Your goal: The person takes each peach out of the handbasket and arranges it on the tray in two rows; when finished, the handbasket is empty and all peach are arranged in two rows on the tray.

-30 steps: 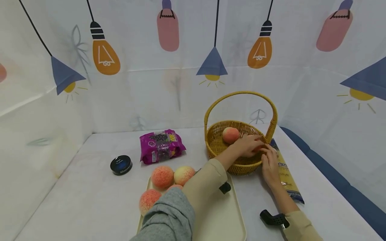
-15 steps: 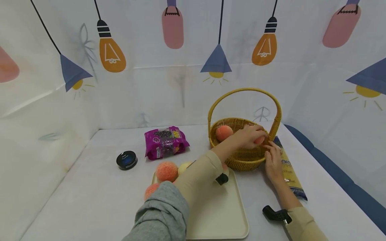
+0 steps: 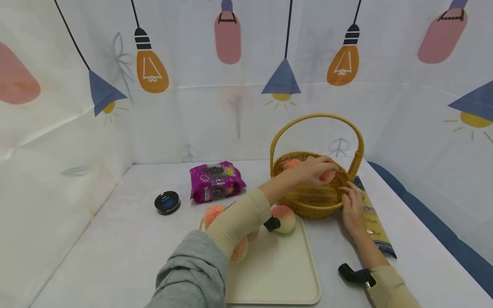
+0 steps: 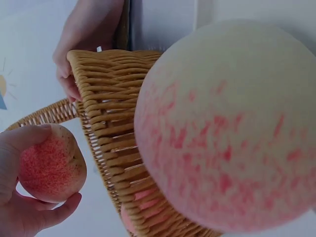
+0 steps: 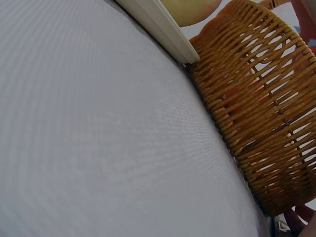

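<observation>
My left hand (image 3: 313, 171) holds a pink peach (image 4: 52, 163) over the wicker basket (image 3: 308, 205), thumb on one side and fingers beneath in the left wrist view. Inside the basket, a second peach (image 3: 291, 164) shows partly behind that hand. My right hand (image 3: 353, 205) grips the basket's right rim, near the foot of its tall handle. Several peaches lie on a cream tray (image 3: 277, 278), some hidden under my left forearm. One pale peach with red speckles (image 3: 284, 219) sits at the tray's far right corner and looms large in the left wrist view.
A purple snack bag (image 3: 217, 182) lies left of the basket, and a round black tin (image 3: 167, 202) is further left. Right of the basket, a yellow and blue packet (image 3: 373, 222) lies partly behind my right hand. A printed curtain (image 3: 192, 119) hangs behind the table.
My left hand has risen from low in the basket with the peach, and its forearm has shifted left, uncovering the tray's far right peach. The right hand stays at the rim.
</observation>
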Tool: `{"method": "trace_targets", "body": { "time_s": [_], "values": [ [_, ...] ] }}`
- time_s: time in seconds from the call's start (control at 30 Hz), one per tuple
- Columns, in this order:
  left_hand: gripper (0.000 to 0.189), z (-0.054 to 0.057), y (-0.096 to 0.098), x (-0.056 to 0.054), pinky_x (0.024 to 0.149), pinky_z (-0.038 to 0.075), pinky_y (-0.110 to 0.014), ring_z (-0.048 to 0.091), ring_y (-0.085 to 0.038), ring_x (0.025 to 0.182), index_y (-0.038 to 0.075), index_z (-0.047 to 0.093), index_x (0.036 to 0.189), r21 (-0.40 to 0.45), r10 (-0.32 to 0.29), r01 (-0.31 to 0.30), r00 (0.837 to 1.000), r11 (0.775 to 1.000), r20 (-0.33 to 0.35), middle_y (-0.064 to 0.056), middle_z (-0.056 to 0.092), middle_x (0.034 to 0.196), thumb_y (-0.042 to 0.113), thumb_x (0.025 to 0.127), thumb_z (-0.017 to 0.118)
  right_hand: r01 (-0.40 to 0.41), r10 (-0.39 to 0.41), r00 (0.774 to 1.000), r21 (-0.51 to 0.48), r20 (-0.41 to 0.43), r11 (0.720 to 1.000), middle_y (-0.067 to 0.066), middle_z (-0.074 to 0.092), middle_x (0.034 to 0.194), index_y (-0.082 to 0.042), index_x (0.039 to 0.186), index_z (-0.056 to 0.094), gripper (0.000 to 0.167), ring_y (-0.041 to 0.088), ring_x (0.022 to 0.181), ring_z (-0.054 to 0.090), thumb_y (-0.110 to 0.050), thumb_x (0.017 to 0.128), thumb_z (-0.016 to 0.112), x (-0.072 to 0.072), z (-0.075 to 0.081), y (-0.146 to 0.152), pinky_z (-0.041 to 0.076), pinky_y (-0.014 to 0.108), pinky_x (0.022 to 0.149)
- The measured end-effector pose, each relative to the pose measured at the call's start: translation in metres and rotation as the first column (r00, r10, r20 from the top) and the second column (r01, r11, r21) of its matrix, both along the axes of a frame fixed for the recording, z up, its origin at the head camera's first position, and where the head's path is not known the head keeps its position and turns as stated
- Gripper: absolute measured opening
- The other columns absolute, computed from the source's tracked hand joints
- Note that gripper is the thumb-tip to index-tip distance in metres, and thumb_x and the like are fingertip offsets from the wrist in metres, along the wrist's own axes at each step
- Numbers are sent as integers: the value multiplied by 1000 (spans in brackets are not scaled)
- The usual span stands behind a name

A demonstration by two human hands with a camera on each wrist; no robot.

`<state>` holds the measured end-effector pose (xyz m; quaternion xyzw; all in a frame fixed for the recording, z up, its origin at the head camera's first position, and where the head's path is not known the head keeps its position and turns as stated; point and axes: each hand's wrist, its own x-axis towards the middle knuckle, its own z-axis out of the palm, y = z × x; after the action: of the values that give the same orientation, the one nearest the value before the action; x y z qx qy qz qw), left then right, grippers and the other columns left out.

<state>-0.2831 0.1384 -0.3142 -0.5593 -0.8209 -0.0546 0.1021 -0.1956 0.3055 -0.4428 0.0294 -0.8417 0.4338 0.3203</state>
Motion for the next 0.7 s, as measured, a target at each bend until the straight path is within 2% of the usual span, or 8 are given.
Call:
{"method": "trace_targets", "body": {
  "time_s": [0.2, 0.37, 0.57, 0.7],
  "values": [
    [40, 10, -14, 9, 86, 39, -29, 47, -14, 113, 18, 53, 128, 23, -53, 53, 999, 998, -4, -6, 44, 131, 26, 89, 54, 5, -5, 1000, -2, 14, 1000, 17, 28, 142, 4, 115, 52, 34, 32, 132, 20, -16, 97, 31, 0, 0, 0, 10, 54, 105],
    [42, 19, -25, 22, 88, 39, -29, 45, -14, 115, 16, 52, 128, 11, -80, 80, 997, 997, 3, -7, 43, 133, 26, 87, 59, 4, -4, 1000, -7, 23, 1000, 16, 28, 143, 4, 116, 51, 35, 32, 132, 19, -16, 97, 31, 0, 1, 1, 9, 54, 105],
    [37, 30, -34, 44, 92, 34, -26, 43, -13, 117, 16, 55, 123, 11, -190, 191, 982, 982, -17, -6, 43, 131, 25, 87, 58, -8, 8, 1000, -4, 7, 1000, 18, 28, 142, 6, 115, 50, 34, 34, 131, 20, -16, 97, 31, 0, -1, 3, 10, 54, 105],
    [37, 37, -41, 58, 96, 29, -27, 40, -13, 120, 18, 55, 124, 13, -226, 226, 974, 974, -34, -4, 43, 132, 26, 88, 57, -20, 20, 1000, -6, -18, 1000, 19, 29, 141, 8, 115, 50, 35, 35, 130, 21, -17, 98, 32, 0, -1, 2, 12, 55, 104]
  ]
}}
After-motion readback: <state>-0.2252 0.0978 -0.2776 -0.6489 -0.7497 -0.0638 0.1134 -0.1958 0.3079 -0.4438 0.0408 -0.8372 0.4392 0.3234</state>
